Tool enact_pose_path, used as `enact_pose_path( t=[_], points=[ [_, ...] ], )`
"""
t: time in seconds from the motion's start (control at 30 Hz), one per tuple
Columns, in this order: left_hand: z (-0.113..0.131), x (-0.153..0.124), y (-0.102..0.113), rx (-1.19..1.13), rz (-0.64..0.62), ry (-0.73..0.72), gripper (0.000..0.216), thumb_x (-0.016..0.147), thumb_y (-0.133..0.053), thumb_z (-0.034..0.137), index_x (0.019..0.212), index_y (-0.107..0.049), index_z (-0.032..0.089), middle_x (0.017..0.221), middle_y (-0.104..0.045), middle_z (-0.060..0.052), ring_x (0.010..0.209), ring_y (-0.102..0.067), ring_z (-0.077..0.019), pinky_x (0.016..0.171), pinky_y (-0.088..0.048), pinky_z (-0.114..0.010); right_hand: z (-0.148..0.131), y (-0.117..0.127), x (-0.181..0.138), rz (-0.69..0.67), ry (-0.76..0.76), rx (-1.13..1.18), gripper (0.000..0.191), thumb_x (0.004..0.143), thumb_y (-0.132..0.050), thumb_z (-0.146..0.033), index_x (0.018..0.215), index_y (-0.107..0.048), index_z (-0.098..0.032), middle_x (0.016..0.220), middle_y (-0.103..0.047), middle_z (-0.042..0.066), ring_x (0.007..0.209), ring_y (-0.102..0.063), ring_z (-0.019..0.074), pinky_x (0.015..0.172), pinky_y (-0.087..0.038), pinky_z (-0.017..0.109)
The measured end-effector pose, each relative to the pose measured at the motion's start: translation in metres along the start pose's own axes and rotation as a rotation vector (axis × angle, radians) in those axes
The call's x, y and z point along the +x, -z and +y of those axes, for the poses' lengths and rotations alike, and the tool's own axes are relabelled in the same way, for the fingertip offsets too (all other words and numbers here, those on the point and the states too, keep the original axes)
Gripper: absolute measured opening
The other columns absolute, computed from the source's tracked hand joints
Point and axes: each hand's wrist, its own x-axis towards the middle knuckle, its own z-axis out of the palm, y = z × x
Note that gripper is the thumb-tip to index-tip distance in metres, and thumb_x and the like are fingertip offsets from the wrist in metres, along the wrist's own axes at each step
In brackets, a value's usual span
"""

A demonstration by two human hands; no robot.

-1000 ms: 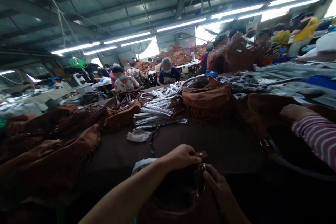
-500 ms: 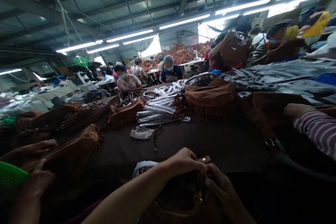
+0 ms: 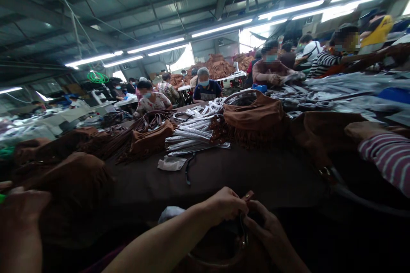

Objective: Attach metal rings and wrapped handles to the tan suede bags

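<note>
From my remote seat, trouble could start at the left, where a co-worker's hand (image 3: 27,207) is close beside a fringed brown bag (image 3: 73,175); a bump from there might, I think, jog my forearm. Toward the middle, the wrapped handles (image 3: 188,136) lie in a loose heap on the worktop (image 3: 224,175), and a wide sweep could scatter them. My main worry is the small leather tab (image 3: 247,196) above the brown shoulder bag (image 3: 235,260) at the near edge: it is narrow and the light poor, so it could twist out of a fingertip hold, or the bag's weight could drag it if the two are joined. As for the hands, my left hand (image 3: 226,205) has thumb and fingertips pinched together on the tab. Just right of it, my right hand (image 3: 265,222) is loosely curled, fingertips against the tab; whether it grips that or the dark strip below, I can't tell. Farther right, a striped sleeve (image 3: 386,158) crosses another brown bag (image 3: 320,134), well apart.
</note>
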Motion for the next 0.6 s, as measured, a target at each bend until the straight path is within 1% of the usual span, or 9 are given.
enact_pose_path(
  t=[0.13, 0.2, 0.27, 0.3, 0.37, 0.43, 0.53, 0.6],
  points=[
    [-0.001, -0.007, 0.002, -0.092, -0.143, 0.113, 0.016, 0.055, -0.068, 0.022, 0.052, -0.056, 0.013, 0.040, -0.042, 0.006, 0.032, -0.033, -0.0052, 0.035, -0.021, -0.019, 0.007, 0.001, -0.002, -0.034, -0.019, 0.015, 0.042, 0.075, -0.068, -0.046, 0.106, -0.062, -0.018, 0.095, -0.070, 0.008, 0.094, -0.064, 0.0280, 0.085, -0.050, 0.037],
    [-0.004, -0.008, 0.001, -0.154, -0.168, 0.092, 0.017, 0.054, -0.069, 0.021, 0.053, -0.054, 0.014, 0.041, -0.041, 0.007, 0.033, -0.032, -0.0040, 0.035, -0.020, -0.018, 0.012, 0.001, -0.004, -0.062, -0.031, 0.078, 0.044, 0.076, -0.067, -0.046, 0.110, -0.059, -0.018, 0.099, -0.069, 0.009, 0.095, -0.064, 0.0275, 0.085, -0.051, 0.038],
    [-0.008, -0.007, 0.000, -0.200, -0.149, 0.035, 0.016, 0.055, -0.069, 0.020, 0.054, -0.054, 0.013, 0.042, -0.040, 0.007, 0.034, -0.030, -0.0033, 0.036, -0.018, -0.018, 0.014, 0.002, -0.005, -0.092, -0.049, 0.129, 0.048, 0.076, -0.067, -0.046, 0.114, -0.057, -0.018, 0.104, -0.068, 0.010, 0.096, -0.064, 0.0276, 0.084, -0.051, 0.038],
    [-0.010, -0.005, -0.001, -0.199, -0.127, 0.029, 0.016, 0.056, -0.069, 0.021, 0.055, -0.055, 0.013, 0.043, -0.040, 0.008, 0.034, -0.031, -0.0034, 0.036, -0.019, -0.018, 0.014, 0.003, -0.005, -0.111, -0.057, 0.139, 0.049, 0.076, -0.067, -0.046, 0.115, -0.056, -0.018, 0.107, -0.067, 0.011, 0.098, -0.064, 0.0281, 0.085, -0.051, 0.039],
    [-0.013, -0.001, -0.001, -0.159, -0.076, 0.068, 0.018, 0.062, -0.067, 0.025, 0.056, -0.055, 0.013, 0.045, -0.042, 0.006, 0.034, -0.033, -0.0042, 0.036, -0.021, -0.019, 0.014, 0.004, -0.005, -0.146, -0.074, 0.131, 0.049, 0.076, -0.068, -0.045, 0.114, -0.057, -0.018, 0.108, -0.068, 0.012, 0.102, -0.063, 0.0293, 0.088, -0.050, 0.040],
    [-0.015, 0.003, -0.001, -0.111, -0.043, 0.142, 0.022, 0.069, -0.063, 0.029, 0.056, -0.055, 0.013, 0.048, -0.046, 0.004, 0.034, -0.034, -0.0048, 0.036, -0.023, -0.019, 0.012, 0.004, -0.006, -0.166, -0.094, 0.113, 0.049, 0.075, -0.068, -0.045, 0.114, -0.058, -0.017, 0.108, -0.069, 0.012, 0.103, -0.063, 0.0299, 0.088, -0.050, 0.040],
    [-0.016, 0.009, 0.003, -0.063, -0.068, 0.224, 0.027, 0.075, -0.059, 0.030, 0.056, -0.056, 0.011, 0.052, -0.053, 0.000, 0.033, -0.035, -0.0052, 0.035, -0.023, -0.019, 0.009, -0.001, -0.009, -0.139, -0.113, 0.069, 0.050, 0.073, -0.068, -0.047, 0.113, -0.059, -0.018, 0.109, -0.069, 0.012, 0.102, -0.064, 0.0304, 0.086, -0.051, 0.039],
    [-0.016, 0.011, 0.008, -0.012, -0.086, 0.255, 0.028, 0.076, -0.060, 0.030, 0.055, -0.057, 0.011, 0.050, -0.053, -0.002, 0.032, -0.036, -0.0064, 0.035, -0.026, -0.020, 0.008, -0.007, -0.012, -0.100, -0.120, 0.018, 0.054, 0.070, -0.071, -0.047, 0.114, -0.058, -0.018, 0.111, -0.069, 0.012, 0.104, -0.063, 0.0312, 0.086, -0.051, 0.039]
  ],
)
